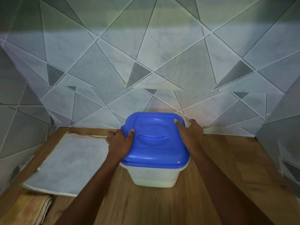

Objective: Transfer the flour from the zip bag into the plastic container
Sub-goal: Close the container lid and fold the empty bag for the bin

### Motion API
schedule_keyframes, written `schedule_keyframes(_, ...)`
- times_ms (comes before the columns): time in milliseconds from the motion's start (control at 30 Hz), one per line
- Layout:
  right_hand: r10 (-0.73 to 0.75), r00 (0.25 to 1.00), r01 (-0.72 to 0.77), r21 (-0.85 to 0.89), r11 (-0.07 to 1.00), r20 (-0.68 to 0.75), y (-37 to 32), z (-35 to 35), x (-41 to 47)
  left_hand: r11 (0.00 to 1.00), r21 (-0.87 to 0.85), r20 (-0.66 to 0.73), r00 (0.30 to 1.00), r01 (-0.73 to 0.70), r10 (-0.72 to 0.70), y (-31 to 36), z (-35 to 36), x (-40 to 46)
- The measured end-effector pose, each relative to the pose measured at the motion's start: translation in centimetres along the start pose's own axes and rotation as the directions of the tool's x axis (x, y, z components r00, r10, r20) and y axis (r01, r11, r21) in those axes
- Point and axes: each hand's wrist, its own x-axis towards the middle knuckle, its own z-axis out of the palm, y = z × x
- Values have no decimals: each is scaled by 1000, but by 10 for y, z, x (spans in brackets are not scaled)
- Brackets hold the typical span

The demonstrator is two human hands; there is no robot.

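1. Nearest the camera, my two bare forearms reach forward over the brown wood-grain table; a folded yellow-orange patterned cloth lies at the lower left corner.
2. The translucent white square plastic container stands upright on the table between my hands, closed by a blue plastic lid with a moulded handle.
3. My left hand grasps the lid's left edge: the thumb lies on top of the lid and the fingers curl over the rim beside a small tab.
4. My right hand grasps the lid's right rear corner: the thumb rests on top, the fingers wrap down the far side.
5. A flat, pale rectangular zip bag lies on the table just left of my left hand, apart from the container.
6. Grey geometric-patterned wall panels enclose the table.
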Motion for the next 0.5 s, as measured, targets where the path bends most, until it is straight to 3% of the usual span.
schedule_keyframes(100,190,952,-225,131,966,239,12,2,6,998,-35,41,998,-43,44,-4,3,6)
schedule_keyframes(200,200,908,-274,163,948,368,14,-2,5,996,-42,38,996,-77,78,-3,2,6)
schedule_keyframes(333,160,965,-178,70,982,210,15,-11,4,995,-49,37,995,-91,93,-3,5,5)
schedule_keyframes(400,105,990,-95,-102,990,90,14,-7,6,994,-55,29,995,-98,100,-4,5,3)
schedule_keyframes(500,62,996,-52,-152,987,66,19,1,13,992,-61,5,994,-112,112,-4,4,-1)
